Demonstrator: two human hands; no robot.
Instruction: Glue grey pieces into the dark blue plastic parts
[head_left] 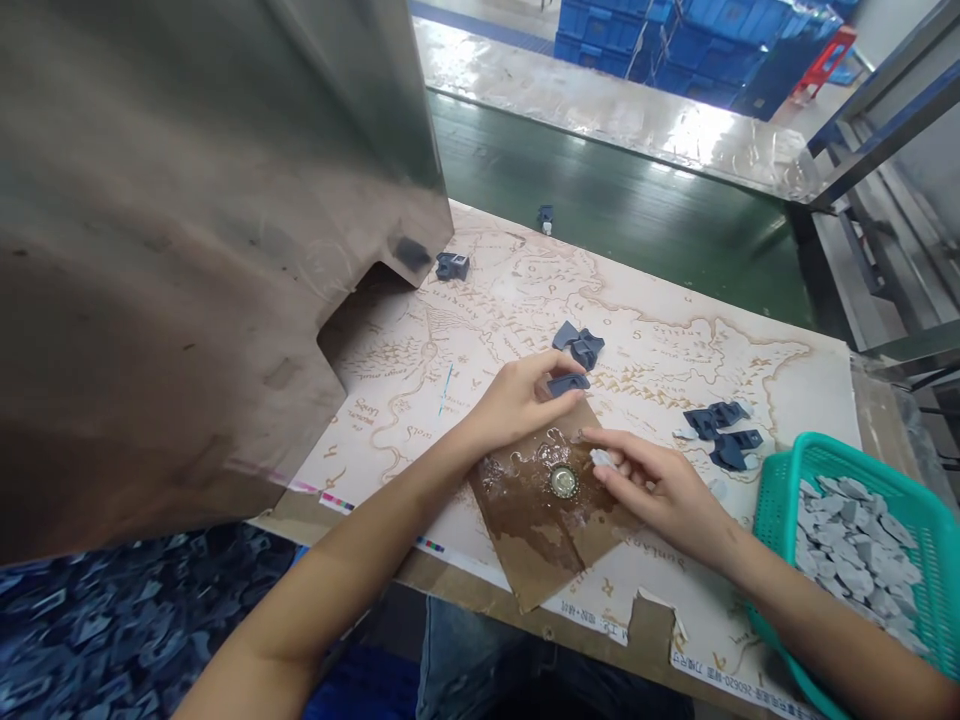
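My left hand (536, 395) pinches a dark blue plastic part (568, 384) between thumb and fingers, above the far corner of a brown cardboard piece (525, 545). My right hand (649, 475) is closed on a small light grey plastic piece (602, 458), with the index finger stretched toward the left. Between the hands, a bottle cap (563, 481) lies on the cardboard, with clear wet glue-like smears (517, 465) around it. Just beyond my left hand sit more dark blue parts (581, 345).
A green basket (776, 500) of grey pieces (855, 550) stands at the right. Dark blue parts (724, 435) lie near it on the map-printed sheet (645, 350). A metal chute (225, 250) rises at left above a heap of blue parts (112, 620). Behind runs a green conveyor belt (600, 190).
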